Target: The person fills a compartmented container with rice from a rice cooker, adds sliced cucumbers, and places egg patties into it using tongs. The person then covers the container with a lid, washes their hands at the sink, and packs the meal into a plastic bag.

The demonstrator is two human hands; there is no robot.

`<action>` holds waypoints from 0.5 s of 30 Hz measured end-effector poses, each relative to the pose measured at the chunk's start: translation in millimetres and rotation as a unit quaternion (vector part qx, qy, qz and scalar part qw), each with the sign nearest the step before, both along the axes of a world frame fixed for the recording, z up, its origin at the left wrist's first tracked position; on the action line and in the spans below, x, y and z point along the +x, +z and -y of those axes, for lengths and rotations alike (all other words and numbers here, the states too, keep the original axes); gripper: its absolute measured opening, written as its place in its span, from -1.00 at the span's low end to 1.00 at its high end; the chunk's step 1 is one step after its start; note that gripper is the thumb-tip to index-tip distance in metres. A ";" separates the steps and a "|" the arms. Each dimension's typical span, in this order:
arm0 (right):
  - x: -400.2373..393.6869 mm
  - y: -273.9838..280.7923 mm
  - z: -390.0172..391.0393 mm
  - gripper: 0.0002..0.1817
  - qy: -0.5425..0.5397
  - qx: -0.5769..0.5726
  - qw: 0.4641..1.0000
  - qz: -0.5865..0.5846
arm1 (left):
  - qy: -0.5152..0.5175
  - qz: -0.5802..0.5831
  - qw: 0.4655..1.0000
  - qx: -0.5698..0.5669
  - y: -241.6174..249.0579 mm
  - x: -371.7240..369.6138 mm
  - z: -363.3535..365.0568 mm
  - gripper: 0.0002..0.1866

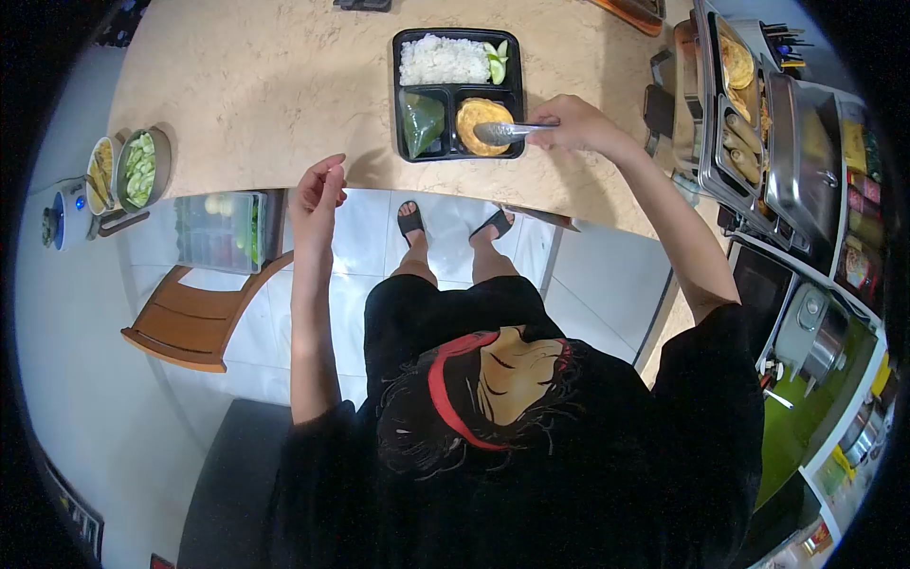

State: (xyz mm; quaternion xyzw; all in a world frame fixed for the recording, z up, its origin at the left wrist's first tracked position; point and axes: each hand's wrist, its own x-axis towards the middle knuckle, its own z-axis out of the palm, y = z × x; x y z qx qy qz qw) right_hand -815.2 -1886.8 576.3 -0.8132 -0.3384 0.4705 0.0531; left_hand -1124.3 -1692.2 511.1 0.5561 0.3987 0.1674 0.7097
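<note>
A black compartment tray lies on the table in front of me. White rice and cucumber slices fill its far compartment. A green wrapped packet sits in the near left one, and a round golden fried piece in the near right one. My right hand, at the tray's right edge, is closed around metal tongs, whose tips rest on the golden piece. My left hand hovers by the table's near edge, left of the tray, fingers curled; whether it holds anything is too small to tell.
Bowls of sliced cucumber and yellow food stand at the left. Metal food trays with a lid are at the right. A wooden chair and a clear container are below left.
</note>
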 end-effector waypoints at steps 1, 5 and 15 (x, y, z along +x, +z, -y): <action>1.3 -4.0 -0.4 -0.59 0.000 -0.002 1.000 0.001 | 0.000 0.001 1.000 -0.002 -0.3 -1.1 -0.8 -0.74; 8.2 -8.6 19.3 -0.59 0.072 0.090 0.988 0.106 | -0.017 0.013 1.000 -0.002 -4.2 -3.5 -3.6 -0.73; -46.0 18.0 26.1 -0.61 0.039 0.037 0.968 0.247 | -0.049 -0.001 0.998 -0.025 -3.8 5.6 -1.4 -0.72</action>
